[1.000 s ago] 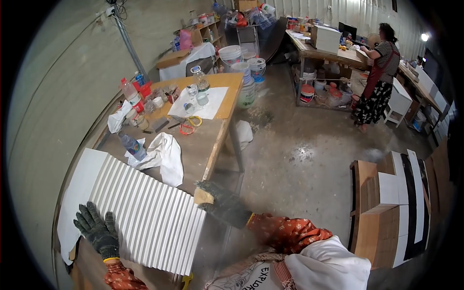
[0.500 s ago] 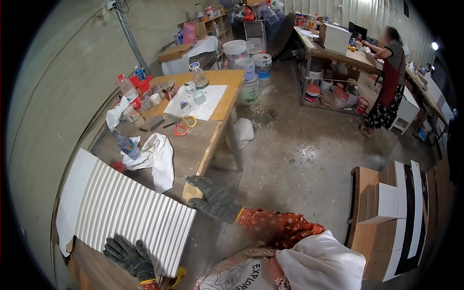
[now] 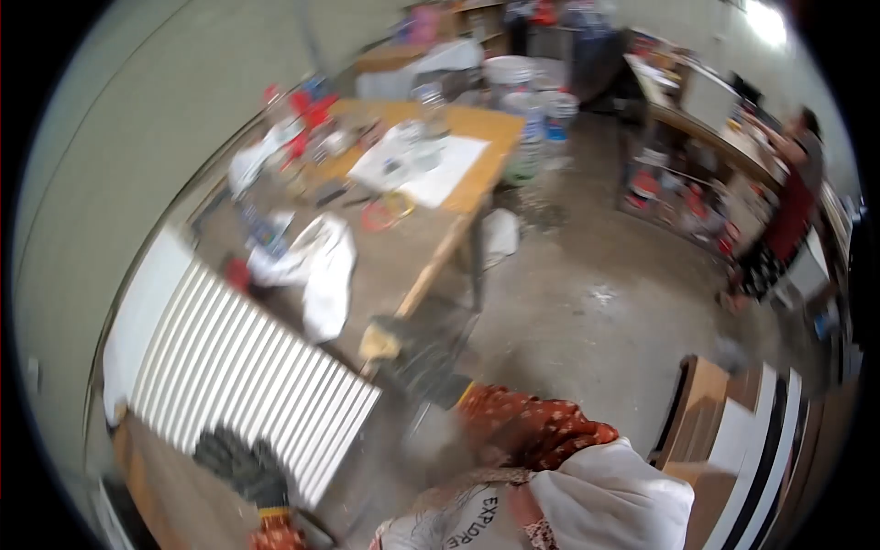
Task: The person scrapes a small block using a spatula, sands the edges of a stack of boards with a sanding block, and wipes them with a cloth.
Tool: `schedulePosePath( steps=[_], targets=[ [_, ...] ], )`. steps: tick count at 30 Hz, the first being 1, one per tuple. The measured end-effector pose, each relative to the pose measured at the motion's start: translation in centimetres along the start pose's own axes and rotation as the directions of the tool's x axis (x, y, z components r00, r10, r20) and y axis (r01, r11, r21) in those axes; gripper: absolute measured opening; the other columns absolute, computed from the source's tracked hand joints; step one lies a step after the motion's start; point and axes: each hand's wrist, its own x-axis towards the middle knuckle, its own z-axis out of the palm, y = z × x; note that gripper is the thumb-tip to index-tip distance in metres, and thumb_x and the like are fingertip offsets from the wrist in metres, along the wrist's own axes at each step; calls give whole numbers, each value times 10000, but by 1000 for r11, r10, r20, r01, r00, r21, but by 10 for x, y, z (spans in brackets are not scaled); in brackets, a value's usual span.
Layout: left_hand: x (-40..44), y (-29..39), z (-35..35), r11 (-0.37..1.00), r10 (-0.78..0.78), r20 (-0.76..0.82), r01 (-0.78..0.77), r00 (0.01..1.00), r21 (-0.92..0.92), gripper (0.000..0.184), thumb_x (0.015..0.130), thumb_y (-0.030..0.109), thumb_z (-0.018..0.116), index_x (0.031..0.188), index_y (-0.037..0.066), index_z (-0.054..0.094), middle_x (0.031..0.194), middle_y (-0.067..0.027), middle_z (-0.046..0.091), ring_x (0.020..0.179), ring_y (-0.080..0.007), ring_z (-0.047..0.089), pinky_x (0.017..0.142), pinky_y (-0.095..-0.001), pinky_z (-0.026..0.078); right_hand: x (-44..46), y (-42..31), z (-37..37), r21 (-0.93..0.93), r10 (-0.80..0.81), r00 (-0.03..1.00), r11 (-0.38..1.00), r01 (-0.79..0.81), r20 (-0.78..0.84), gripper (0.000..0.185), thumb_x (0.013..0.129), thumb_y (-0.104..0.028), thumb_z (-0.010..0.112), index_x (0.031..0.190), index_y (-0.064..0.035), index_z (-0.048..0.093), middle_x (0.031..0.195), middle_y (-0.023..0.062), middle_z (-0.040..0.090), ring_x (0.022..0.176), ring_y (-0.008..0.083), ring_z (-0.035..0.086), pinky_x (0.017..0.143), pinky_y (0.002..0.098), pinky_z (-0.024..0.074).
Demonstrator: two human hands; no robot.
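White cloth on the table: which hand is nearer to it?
The right hand, just right of the white cloth; the left hand is farther, at the near edge of the ribbed panel.

The left hand (image 3: 240, 466) is in a dark knit glove, palm down and open, its fingers slightly spread and pointing up and to the left. Its wrist (image 3: 273, 511) is low in the view, in a yellow-edged cuff below which a patterned red sleeve begins. The right arm (image 3: 541, 422) reaches across from the lower right, in a matching sleeve. The right hand (image 3: 417, 357), also gloved, is bent in a grip, its exact finger positions blurred.
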Motion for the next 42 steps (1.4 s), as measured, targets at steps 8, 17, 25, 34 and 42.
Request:
schedulePosePath(
  steps=[8, 17, 25, 34, 42],
  targets=[
    [-12, -15, 18, 981, -13, -50, 3, 999, -193, 655, 900, 375, 512, 1412, 17, 315, 1485, -218, 240, 1384, -434, 148, 1120, -592, 91, 15, -37, 0, -221, -304, 939, 938, 266, -158, 542, 785, -206, 714, 1233, 26, 517, 1186, 172, 585, 1084, 291, 566, 956, 367, 439],
    [-27, -26, 25, 983, -71, -25, 66, 997, -170, 661, 920, 455, 437, 1439, 74, 291, 1511, -164, 199, 1404, -386, 122, 1133, -564, 104, 54, -70, 64, -370, -558, 820, 740, 562, 131, 540, 786, -278, 708, 1254, -71, 535, 1238, 122, 573, 1155, 283, 522, 979, 396, 416],
    [-34, -28, 28, 984, -78, -48, 69, 996, -165, 681, 931, 516, 381, 1456, 100, 259, 1527, -133, 170, 1416, -356, 98, 1135, -562, 97, 42, -53, 55, -347, -612, 790, 734, 583, 33, 557, 786, -259, 699, 1277, -75, 512, 1221, 136, 569, 1147, 305, 517, 981, 401, 409],
    [-36, -31, 21, 986, -53, -3, 52, 999, -159, 646, 920, 407, 430, 1440, 53, 286, 1504, -188, 207, 1397, -415, 121, 1135, -553, 88, 18, -39, 56, -276, -360, 932, 893, 355, 34, 531, 816, -257, 650, 1296, -85, 501, 1254, 149, 537, 1158, 323, 498, 982, 411, 390],
    [-44, -35, 23, 984, -63, -12, 60, 998, -170, 663, 904, 407, 475, 1433, 47, 301, 1499, -192, 217, 1396, -407, 136, 1134, -551, 84, 0, -44, 57, -203, -331, 941, 919, 339, 72, 588, 770, -238, 679, 1306, -96, 482, 1249, 160, 525, 1155, 326, 488, 999, 426, 368]
  ],
)
